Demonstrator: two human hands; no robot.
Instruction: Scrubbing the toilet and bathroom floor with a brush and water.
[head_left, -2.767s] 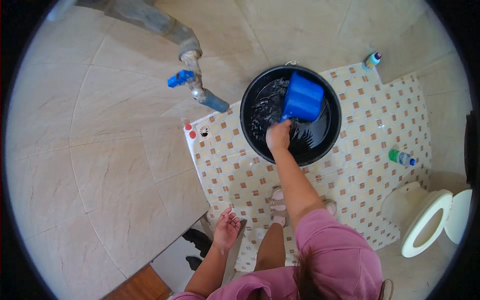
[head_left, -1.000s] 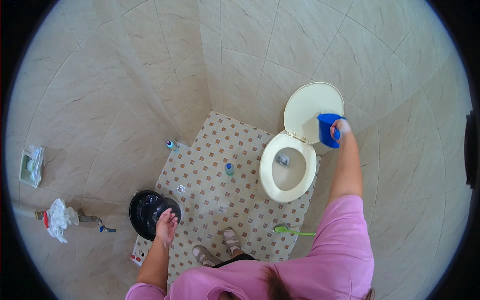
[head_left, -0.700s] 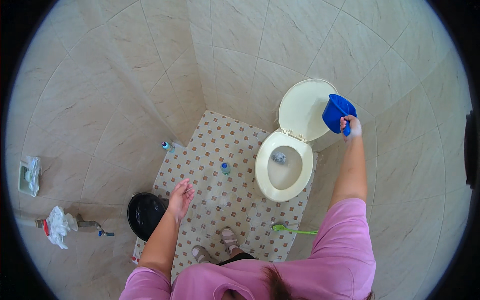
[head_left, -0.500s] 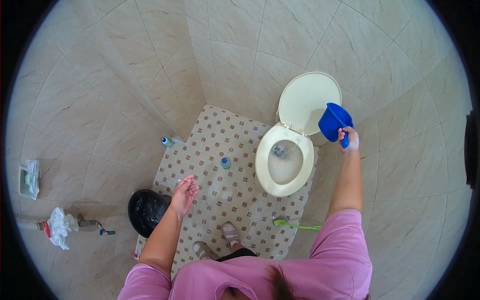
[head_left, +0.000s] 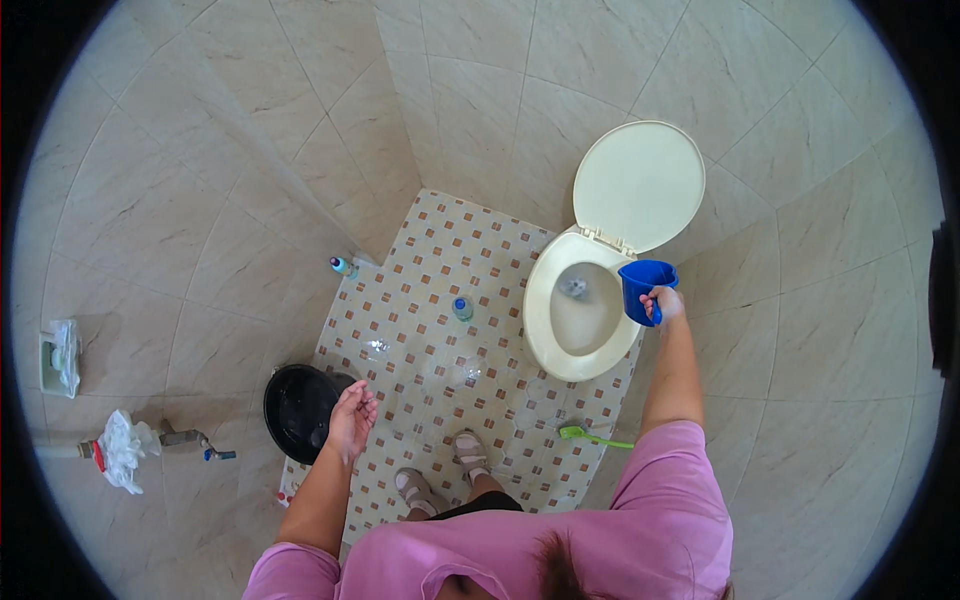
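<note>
Blue jug held at the rim of an open toilet, seen from the head camera.

The right hand point(head_left: 665, 303) is closed around the handle of one blue jug point(head_left: 643, 287), held at the far edge of the one cream toilet point(head_left: 570, 325), whose lid stands raised. The left hand point(head_left: 352, 420) hangs free, fingers loosely spread and gripping nothing, over the rim of one black bucket point(head_left: 297, 410). Two small bottles point(head_left: 462, 308) stand on the patterned floor, and one green brush point(head_left: 590, 435) lies by the toilet's base.

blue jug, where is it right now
In the head view the blue jug is in the right hand, at the right rim of the open toilet bowl, just below the raised lid.
</note>
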